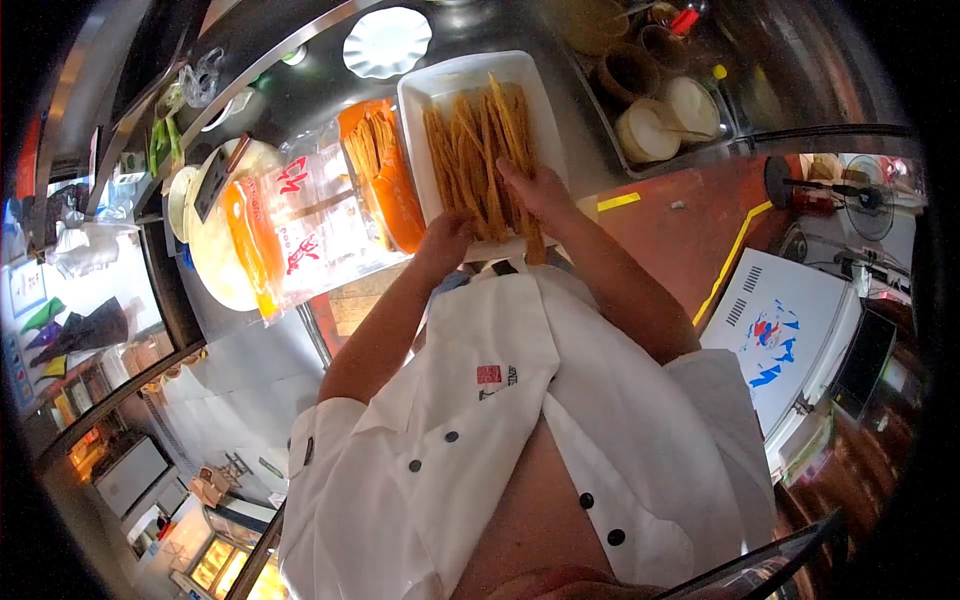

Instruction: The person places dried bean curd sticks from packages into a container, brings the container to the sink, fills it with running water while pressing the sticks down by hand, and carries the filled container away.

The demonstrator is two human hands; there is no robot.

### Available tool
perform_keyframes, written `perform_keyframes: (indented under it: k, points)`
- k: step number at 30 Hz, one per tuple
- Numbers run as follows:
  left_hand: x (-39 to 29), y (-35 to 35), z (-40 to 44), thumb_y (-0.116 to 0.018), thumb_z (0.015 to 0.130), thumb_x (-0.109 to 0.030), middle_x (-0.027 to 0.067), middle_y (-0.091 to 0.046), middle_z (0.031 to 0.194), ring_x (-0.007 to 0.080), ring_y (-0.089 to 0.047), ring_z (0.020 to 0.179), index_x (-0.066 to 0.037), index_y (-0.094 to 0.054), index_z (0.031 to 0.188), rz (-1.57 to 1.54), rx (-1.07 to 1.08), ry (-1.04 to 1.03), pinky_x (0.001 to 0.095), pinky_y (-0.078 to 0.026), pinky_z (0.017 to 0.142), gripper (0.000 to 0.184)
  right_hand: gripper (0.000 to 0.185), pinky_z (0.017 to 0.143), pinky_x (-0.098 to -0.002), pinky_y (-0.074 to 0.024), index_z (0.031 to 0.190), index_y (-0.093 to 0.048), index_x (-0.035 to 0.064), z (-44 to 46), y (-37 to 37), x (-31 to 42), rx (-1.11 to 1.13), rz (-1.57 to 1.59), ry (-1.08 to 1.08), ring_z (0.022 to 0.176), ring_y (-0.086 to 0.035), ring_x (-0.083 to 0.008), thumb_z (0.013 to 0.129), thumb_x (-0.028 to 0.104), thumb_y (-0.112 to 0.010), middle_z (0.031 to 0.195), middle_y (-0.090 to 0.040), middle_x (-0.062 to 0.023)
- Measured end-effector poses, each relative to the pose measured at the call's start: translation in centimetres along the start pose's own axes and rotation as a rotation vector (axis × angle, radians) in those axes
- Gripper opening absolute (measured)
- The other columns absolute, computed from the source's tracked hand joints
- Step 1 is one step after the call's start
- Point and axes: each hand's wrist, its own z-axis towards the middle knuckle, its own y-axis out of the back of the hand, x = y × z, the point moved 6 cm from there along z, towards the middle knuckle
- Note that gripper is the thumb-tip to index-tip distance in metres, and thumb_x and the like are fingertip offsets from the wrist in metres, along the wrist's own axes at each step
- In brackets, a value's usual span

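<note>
A white rectangular tub [548, 100] holds many long, yellow-brown sticks [465, 150] that look like dried bean curd sticks. My right hand [537, 193] is closed around some sticks at the tub's near right side, thumb on top; a few ends hang below it over the near rim. My left hand [450, 240] is at the near left corner, its fingers curled against the stick ends. Left of the tub lies an orange and clear bag [400, 205] with more sticks showing. Beside it is a clear plastic bag [320, 215] with red printing.
A round board [215, 262] with a cleaver [218, 180] on it lies at the left. Behind the tub is a white fluted plate [387, 42]. Several bowls stand in a tray [640, 170] at the right. A white appliance [775, 320] and a fan [865, 198] stand further right.
</note>
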Motion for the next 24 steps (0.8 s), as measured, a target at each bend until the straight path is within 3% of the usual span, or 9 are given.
perform_keyframes:
  k: [5, 8, 10, 12, 14, 16, 20, 22, 24]
  points:
    - [-4.2, -0.4, 0.2, -0.057, 0.1, -0.021, 0.0118, -0.066, 0.114, 0.0217, -0.064, 0.096, 0.002, -0.057, 0.124, -0.274, 0.103, -0.15, 0.0337, -0.05, 0.086, 0.033, 0.049, 0.092, -0.0347, -0.0482, 0.128, -0.056, 0.0018, -1.0, -3.3, 3.9, 0.11, 0.842, -0.14, 0.107, -0.059, -0.0193, 0.099, 0.042, -0.057, 0.117, -0.061, -0.0104]
    - [-5.7, 0.9, 0.8, -0.056, 0.1, -0.02, 0.0107, -0.066, 0.114, 0.0206, -0.063, 0.098, 0.002, -0.054, 0.128, -0.275, 0.059, -0.173, 0.032, -0.05, 0.088, 0.035, 0.045, 0.096, -0.0345, -0.0467, 0.129, -0.056, 0.003, -1.9, -3.4, 7.5, 0.162, 0.947, -0.163, 0.107, -0.059, -0.0203, 0.101, 0.038, -0.055, 0.117, -0.061, -0.0105]
    - [-6.1, 1.8, 0.8, -0.055, 0.101, -0.02, 0.01, -0.066, 0.11, 0.0165, -0.06, 0.098, 0.003, -0.055, 0.128, -0.336, 0.004, -0.062, 0.0296, -0.049, 0.087, 0.035, 0.047, 0.097, -0.0365, -0.046, 0.129, -0.054, 0.002, -1.9, -3.2, 8.6, 0.176, 0.914, -0.117, 0.109, -0.059, -0.0229, 0.1, 0.039, -0.052, 0.118, -0.061, -0.0129]
    - [-7.0, 2.4, 1.2, -0.055, 0.101, -0.02, 0.0086, -0.065, 0.107, 0.0144, -0.059, 0.095, 0.003, -0.055, 0.127, -0.256, -0.063, -0.141, 0.0285, -0.049, 0.084, 0.034, 0.05, 0.099, -0.0385, -0.0454, 0.13, -0.053, 0.001, -1.2, -3.0, 8.5, 0.187, 0.881, -0.07, 0.111, -0.059, -0.0255, 0.1, 0.041, -0.05, 0.119, -0.062, -0.0154]
    - [-7.7, 2.7, 1.2, -0.055, 0.101, -0.02, 0.0073, -0.065, 0.105, 0.0123, -0.057, 0.093, 0.002, -0.056, 0.125, -0.174, -0.135, -0.221, 0.0274, -0.049, 0.081, 0.033, 0.048, 0.097, -0.0373, -0.0449, 0.126, -0.056, -0.0005, 0.1, -2.7, 7.9, 0.123, 0.478, 0.193, 0.106, -0.061, -0.0262, 0.1, 0.04, -0.051, 0.115, -0.063, -0.0148]
    - [-7.7, 2.6, 0.9, -0.054, 0.102, -0.02, 0.0052, -0.062, 0.1, 0.0106, -0.054, 0.088, 0.002, -0.057, 0.12, -0.463, -0.193, -0.224, 0.0265, -0.047, 0.078, 0.029, 0.048, 0.096, -0.0371, -0.0452, 0.124, -0.057, -0.0011, 0.2, -2.8, 7.3, 0.065, 0.426, 0.157, 0.104, -0.061, -0.0257, 0.099, 0.039, -0.052, 0.114, -0.063, -0.0146]
    - [-6.4, 1.1, 1.2, -0.054, 0.102, -0.021, 0.0048, -0.061, 0.1, 0.0109, -0.053, 0.089, 0.002, -0.058, 0.115, -0.519, -0.294, -0.19, 0.0266, -0.046, 0.08, 0.027, 0.048, 0.092, -0.0365, -0.0471, 0.118, -0.061, -0.0023, -0.7, -1.9, 8.4, -0.075, 0.138, 0.154, 0.1, -0.062, -0.0251, 0.095, 0.04, -0.06, 0.109, -0.066, -0.0144]
    - [-5.7, 0.4, 1.4, -0.053, 0.103, -0.02, 0.0051, -0.06, 0.099, 0.0112, -0.053, 0.09, 0.002, -0.058, 0.114, -0.728, -0.298, -0.188, 0.0271, -0.046, 0.082, 0.025, 0.049, 0.09, -0.0361, -0.0479, 0.117, -0.062, -0.0025, -1.9, -1.4, 10.0, -0.098, 0.082, 0.155, 0.098, -0.063, -0.0253, 0.093, 0.041, -0.063, 0.107, -0.066, -0.0144]
    - [-6.5, 0.5, 1.0, -0.052, 0.103, -0.019, 0.0054, -0.06, 0.099, 0.0114, -0.052, 0.09, 0.001, -0.057, 0.113, -0.655, -0.332, -0.214, 0.0271, -0.046, 0.082, 0.024, 0.051, 0.089, -0.0357, -0.0487, 0.116, -0.063, -0.0026, -2.2, -1.1, 10.4, -0.119, 0.024, 0.162, 0.097, -0.064, -0.0255, 0.091, 0.042, -0.065, 0.105, -0.067, -0.0145]
